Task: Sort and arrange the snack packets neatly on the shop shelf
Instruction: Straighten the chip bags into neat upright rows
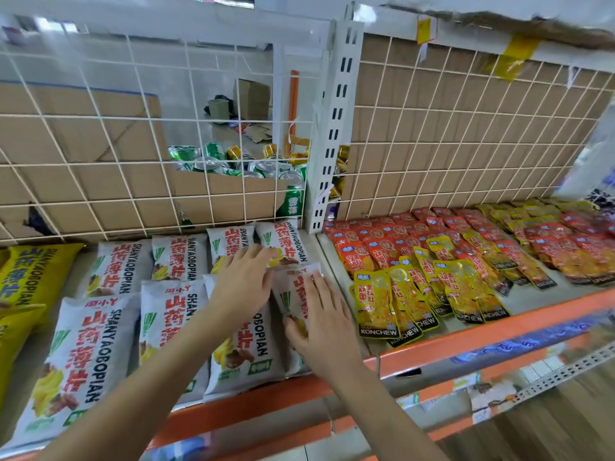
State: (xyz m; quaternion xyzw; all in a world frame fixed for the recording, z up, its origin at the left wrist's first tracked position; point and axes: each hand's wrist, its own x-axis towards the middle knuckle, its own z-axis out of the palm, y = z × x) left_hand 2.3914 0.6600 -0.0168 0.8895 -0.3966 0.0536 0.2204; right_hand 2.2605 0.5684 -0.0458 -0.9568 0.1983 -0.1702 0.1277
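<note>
Two rows of white snack packets (90, 344) are laid on the shelf (253, 405), where the left hand (244, 284) is held flat, fingers straight, reaching the back row, and the right hand (321, 327) is spread on the rightmost front packet (294, 294).

The slotted post (336, 128) stands at the back of the shelf (466, 337) and splits it in two. Left of the post, large bags (173, 314) lie flat in two rows, one behind the other. Right of the post, small packets (449, 261) lie overlapping in rows. The wire grid (100, 118) runs off to either side of the post, with cardboard (466, 128) behind it. Cans (239, 161) stand behind the grid, just left of the post. Both hands rest on the bags nearest the post, the left hand (244, 281) further back and the right hand (324, 324) nearer the shelf's front edge.
</note>
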